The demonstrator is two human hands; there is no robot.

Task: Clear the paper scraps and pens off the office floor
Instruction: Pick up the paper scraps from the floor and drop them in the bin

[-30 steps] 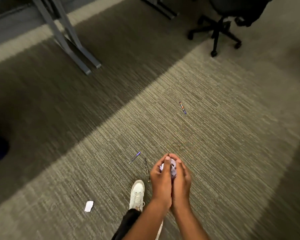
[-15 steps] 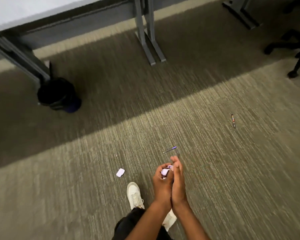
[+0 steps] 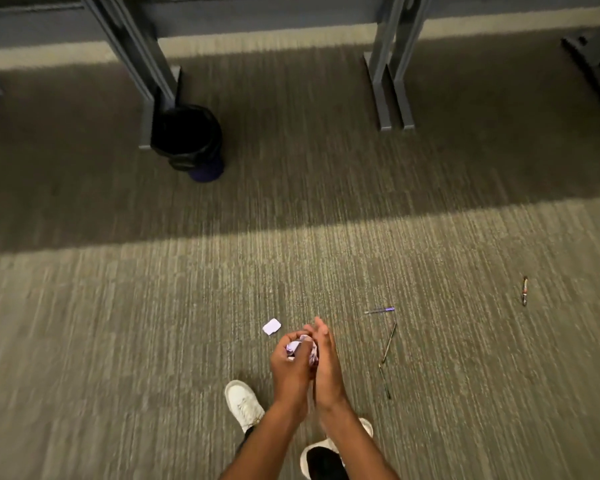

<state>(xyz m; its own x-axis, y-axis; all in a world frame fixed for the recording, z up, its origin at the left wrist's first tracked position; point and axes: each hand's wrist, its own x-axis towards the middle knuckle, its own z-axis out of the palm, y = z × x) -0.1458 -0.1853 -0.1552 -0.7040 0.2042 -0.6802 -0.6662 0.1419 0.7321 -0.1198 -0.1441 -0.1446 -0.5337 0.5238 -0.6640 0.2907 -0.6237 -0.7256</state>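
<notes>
Balling up paper scraps in both hands, bin ahead.

My left hand has its grip closed around the wad of scraps; my right hand presses flat against it, fingers straight, holding nothing itself. To do this well: squeeze the wad tight so nothing drops on the walk to the black bin, which stands by a desk leg toward the far edge of the floor, then come back. One loose scrap lies on the carpet just left of my hands. Purple pen: long axis runs left-right, purple end to the right. Dark pen: near-to-far, leaning right. Another dark pen lies nearer me, same run. Red pen, well right: near-to-far; tip ends too small to tell.
</notes>
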